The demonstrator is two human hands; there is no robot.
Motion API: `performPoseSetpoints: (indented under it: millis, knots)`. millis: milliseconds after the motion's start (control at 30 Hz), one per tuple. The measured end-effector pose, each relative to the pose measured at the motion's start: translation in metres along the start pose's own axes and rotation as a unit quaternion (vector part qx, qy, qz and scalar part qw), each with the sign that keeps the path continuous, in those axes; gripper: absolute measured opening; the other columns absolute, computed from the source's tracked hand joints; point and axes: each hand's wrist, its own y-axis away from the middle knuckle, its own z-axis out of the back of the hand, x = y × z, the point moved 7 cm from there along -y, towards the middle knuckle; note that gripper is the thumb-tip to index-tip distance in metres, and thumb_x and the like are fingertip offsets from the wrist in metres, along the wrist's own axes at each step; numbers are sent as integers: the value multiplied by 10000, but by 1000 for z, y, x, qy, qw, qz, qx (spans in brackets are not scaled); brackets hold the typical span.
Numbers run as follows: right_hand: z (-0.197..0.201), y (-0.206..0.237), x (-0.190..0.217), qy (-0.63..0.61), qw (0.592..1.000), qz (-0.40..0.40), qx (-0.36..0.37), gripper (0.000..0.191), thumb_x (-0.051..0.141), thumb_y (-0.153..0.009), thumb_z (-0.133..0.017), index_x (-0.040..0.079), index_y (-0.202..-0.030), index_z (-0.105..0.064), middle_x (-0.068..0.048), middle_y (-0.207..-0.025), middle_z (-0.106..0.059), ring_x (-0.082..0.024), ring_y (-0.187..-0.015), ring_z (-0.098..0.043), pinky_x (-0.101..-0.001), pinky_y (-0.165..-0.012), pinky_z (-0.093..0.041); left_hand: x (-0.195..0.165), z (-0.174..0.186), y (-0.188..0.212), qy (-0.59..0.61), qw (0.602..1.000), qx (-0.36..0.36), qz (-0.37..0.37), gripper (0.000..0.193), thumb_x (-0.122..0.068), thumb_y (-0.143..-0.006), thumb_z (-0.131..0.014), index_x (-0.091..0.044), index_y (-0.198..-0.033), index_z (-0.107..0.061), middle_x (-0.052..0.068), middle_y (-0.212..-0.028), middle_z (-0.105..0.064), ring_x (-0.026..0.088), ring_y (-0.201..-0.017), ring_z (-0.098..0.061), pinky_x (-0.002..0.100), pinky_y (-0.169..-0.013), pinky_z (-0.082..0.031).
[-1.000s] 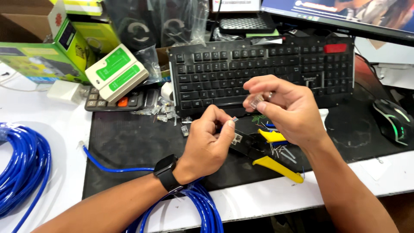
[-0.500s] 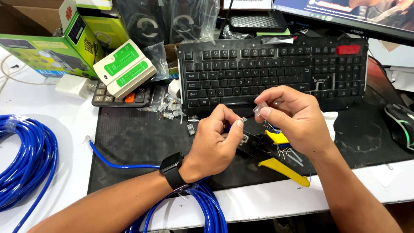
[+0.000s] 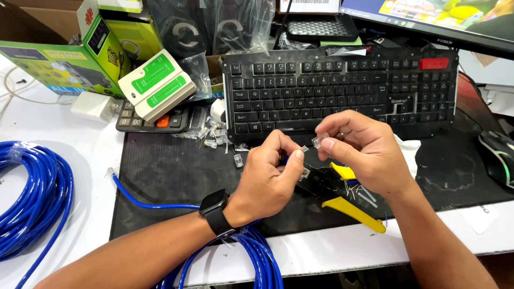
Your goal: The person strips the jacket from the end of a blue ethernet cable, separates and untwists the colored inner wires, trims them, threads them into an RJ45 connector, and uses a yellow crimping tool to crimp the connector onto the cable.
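The left hand pinches the stripped end of the blue cable between thumb and forefinger, its coloured wires just short of the clear plug, which the right hand clamps between its own thumb and fingertips above the black mat. Yellow-handled crimping pliers lie under both hands, and loose clear plugs lie scattered beside the keyboard.

The left hand hid most of the blue cable end it pinched, and the bared wire tips were too small to tell apart by colour. The crimping tool lay partly covered by both hands (its head unseen), while the monitor, the mouse and the blue cable coil ran off the picture's edges.
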Motion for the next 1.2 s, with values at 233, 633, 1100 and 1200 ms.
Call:
performPoseSetpoints:
  millis: [233,633,1100,1200]
  knots:
    - [0,-1,-2,8,1000,-2,-5,192,34,-978,-642,-34,-1155,-673,-68,-969,-699,-132,-871,-692,-272,-795,-574,-1,1,0,-6,1000,0,5,139,-122,-1008,-612,0,-966,-562,-12,-703,-613,-11,-573,-472,209,-460,-367]
    - [-3,-1,-1,-12,1000,1,3,238,44,-981,-632,-25,-1209,-634,-67,-998,-692,-121,-877,-681,-266,-792,-579,0,0,-1,0,1000,0,11,140,-120,-1008,-612,0,-954,-565,-16,-709,-621,-13,-584,-488,208,-463,-381]
    - [-3,1,-2,8,1000,-5,11,197,40,-974,-641,-33,-1156,-643,-84,-987,-726,-133,-874,-713,-279,-793,-600,0,-2,-2,0,1000,8,11,140,-121,-1008,-609,6,-961,-569,-4,-714,-627,-6,-588,-494,209,-468,-383]
    - [-3,1,0,26,1000,-2,7,197,38,-970,-648,-32,-1154,-655,-84,-980,-730,-130,-866,-717,-271,-780,-600,0,-3,-2,4,1000,13,12,137,-119,-1008,-606,7,-966,-572,0,-732,-644,-8,-600,-510,206,-478,-399]
